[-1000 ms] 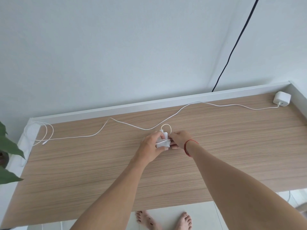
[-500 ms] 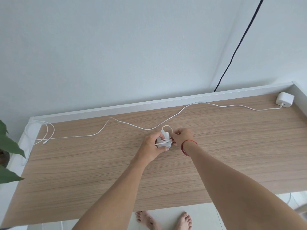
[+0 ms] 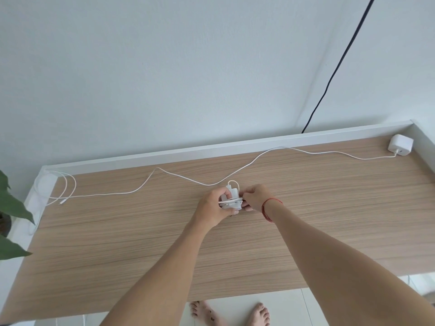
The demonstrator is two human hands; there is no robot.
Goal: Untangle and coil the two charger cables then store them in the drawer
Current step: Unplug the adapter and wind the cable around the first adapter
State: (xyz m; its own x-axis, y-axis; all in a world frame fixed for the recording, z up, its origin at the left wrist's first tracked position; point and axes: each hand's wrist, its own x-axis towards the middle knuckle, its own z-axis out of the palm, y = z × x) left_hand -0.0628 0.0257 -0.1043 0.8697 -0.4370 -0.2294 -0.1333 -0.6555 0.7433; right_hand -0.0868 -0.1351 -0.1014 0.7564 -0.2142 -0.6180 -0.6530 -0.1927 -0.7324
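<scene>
So on my feed the first charger was in mid-desk, a white brick with its cable wound round it and one small loop sticking up at the far side. The hands were together on it: the left hand was curled round the brick from the left, and the right hand was pinching the wound cable at the brick's right edge (couldn't tell whether the bundle sat on the wood or just above it). The right wrist had a red string bracelet. Just beyond the hands the second cable lay uncoiled across the wooden desk, running from a connector end near the left side, past the bundle, out to a white adapter in the far right corner. At the far left corner a few loose loops of white cable hung over the edge. A white raised rim ran along the back, a black cord came down the wall behind it, green plant leaves poked in at left, and bare feet showed on the floor below the near edge.
</scene>
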